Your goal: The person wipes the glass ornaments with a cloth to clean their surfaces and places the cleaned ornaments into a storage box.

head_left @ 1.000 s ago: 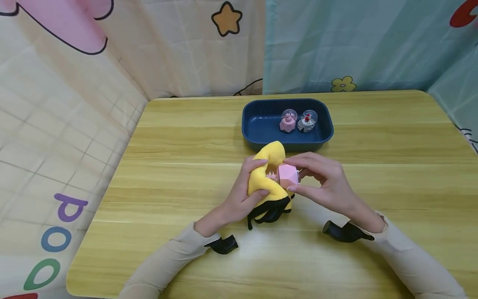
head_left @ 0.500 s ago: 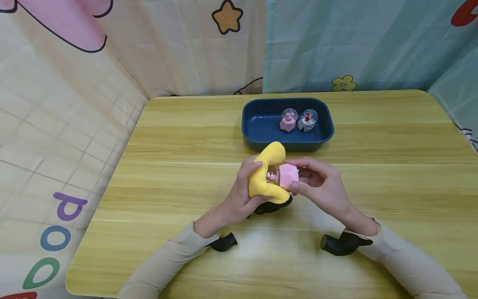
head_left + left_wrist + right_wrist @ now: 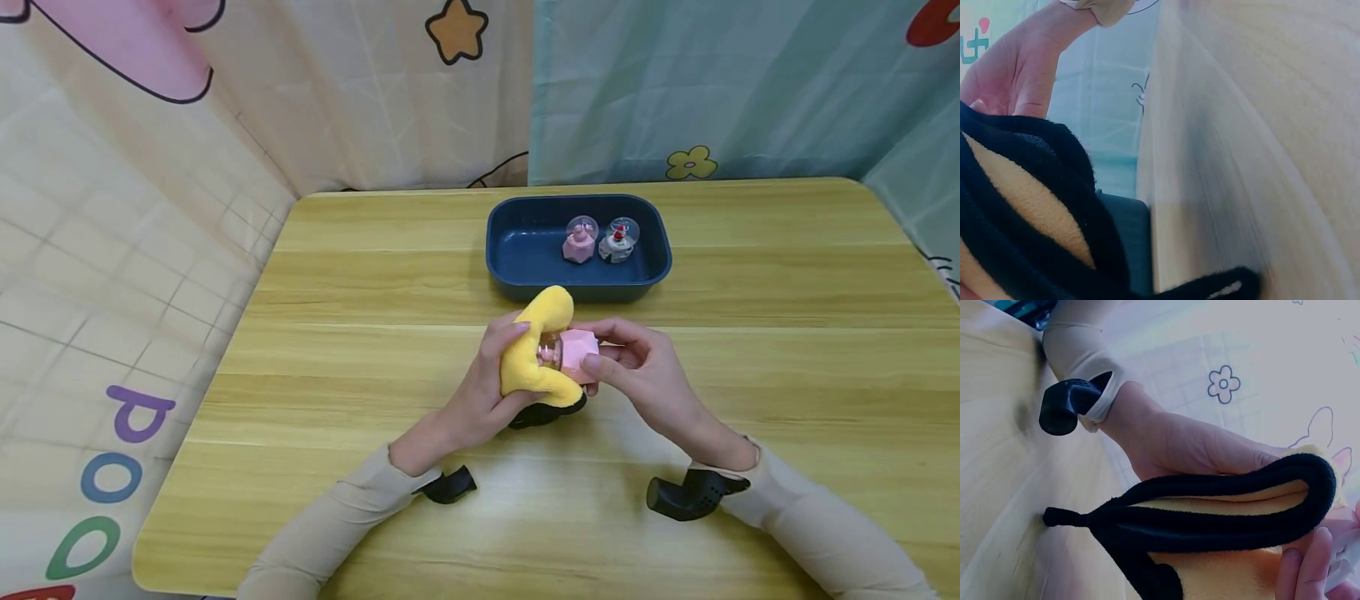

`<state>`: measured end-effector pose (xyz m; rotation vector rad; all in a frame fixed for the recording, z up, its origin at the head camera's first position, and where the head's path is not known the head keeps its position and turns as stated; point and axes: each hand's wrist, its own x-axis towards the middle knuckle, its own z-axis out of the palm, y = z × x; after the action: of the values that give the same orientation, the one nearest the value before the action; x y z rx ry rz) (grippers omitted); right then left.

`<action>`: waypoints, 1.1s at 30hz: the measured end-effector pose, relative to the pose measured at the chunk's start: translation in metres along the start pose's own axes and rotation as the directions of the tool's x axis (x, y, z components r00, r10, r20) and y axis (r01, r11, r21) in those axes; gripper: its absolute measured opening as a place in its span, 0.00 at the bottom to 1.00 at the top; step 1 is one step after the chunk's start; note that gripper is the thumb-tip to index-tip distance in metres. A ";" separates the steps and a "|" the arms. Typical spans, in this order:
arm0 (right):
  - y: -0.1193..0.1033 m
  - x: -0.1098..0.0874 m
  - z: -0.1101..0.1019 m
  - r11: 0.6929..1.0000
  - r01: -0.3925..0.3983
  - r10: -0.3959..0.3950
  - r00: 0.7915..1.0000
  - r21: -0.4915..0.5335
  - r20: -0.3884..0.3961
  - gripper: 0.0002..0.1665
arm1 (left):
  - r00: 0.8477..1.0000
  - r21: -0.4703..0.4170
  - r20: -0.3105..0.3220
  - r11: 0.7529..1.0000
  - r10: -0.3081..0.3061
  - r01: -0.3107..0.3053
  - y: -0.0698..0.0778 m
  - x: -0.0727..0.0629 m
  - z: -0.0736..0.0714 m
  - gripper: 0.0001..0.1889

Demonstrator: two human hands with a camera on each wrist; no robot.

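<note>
A yellow plush piece (image 3: pixel 519 367) with black edging is gripped in my left hand (image 3: pixel 474 387), folded so that it opens toward the right. My right hand (image 3: pixel 648 379) pinches a small snow globe by its pink faceted base (image 3: pixel 579 354), thumb on the base's near side. Its clear dome, with a pink figure inside, points left into the plush fold. Black edging (image 3: pixel 1229 534) loops across the right wrist view, where the right fingers (image 3: pixel 1313 569) show at the lower right. The left wrist view has the plush's black edging (image 3: pixel 1088 187) close up.
Behind the hands stands a dark blue tray (image 3: pixel 517 287) with a pink snow globe (image 3: pixel 579 242) and a white one with a red top (image 3: pixel 617 242). Curtains (image 3: pixel 360 100) hang beyond the wooden table (image 3: pixel 360 275). Black wrist cameras (image 3: pixel 686 496) jut from the sleeves.
The plush has turned in my left hand, hiding more of its black edging underneath. My right thumb has shifted up onto the pink base, and the right hand has lowered slightly.
</note>
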<state>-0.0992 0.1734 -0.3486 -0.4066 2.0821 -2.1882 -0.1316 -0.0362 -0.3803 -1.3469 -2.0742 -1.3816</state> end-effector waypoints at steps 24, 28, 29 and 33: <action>0.010 0.004 0.005 0.756 0.625 -0.625 0.778 -0.195 0.069 0.27 | 0.995 -0.177 0.029 0.979 -0.097 0.101 0.005 0.000 -0.002 0.33; 0.012 0.007 0.006 0.631 0.720 -0.730 0.677 -0.288 0.091 0.27 | 0.990 -0.288 0.029 0.947 -0.140 0.142 0.007 0.000 -0.001 0.36; 0.013 0.008 0.006 0.600 0.733 -0.749 0.655 -0.319 0.097 0.27 | 0.987 -0.319 0.036 0.934 -0.155 0.159 0.008 0.000 0.000 0.37; 0.014 0.011 0.005 0.477 0.756 -0.803 0.582 -0.448 0.128 0.28 | 0.974 -0.414 0.064 0.882 -0.219 0.226 0.010 0.000 0.000 0.39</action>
<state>-0.1100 0.1649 -0.3610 -1.6470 2.8654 -1.9912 -0.1231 -0.0351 -0.3751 -1.2959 -2.0693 -2.0158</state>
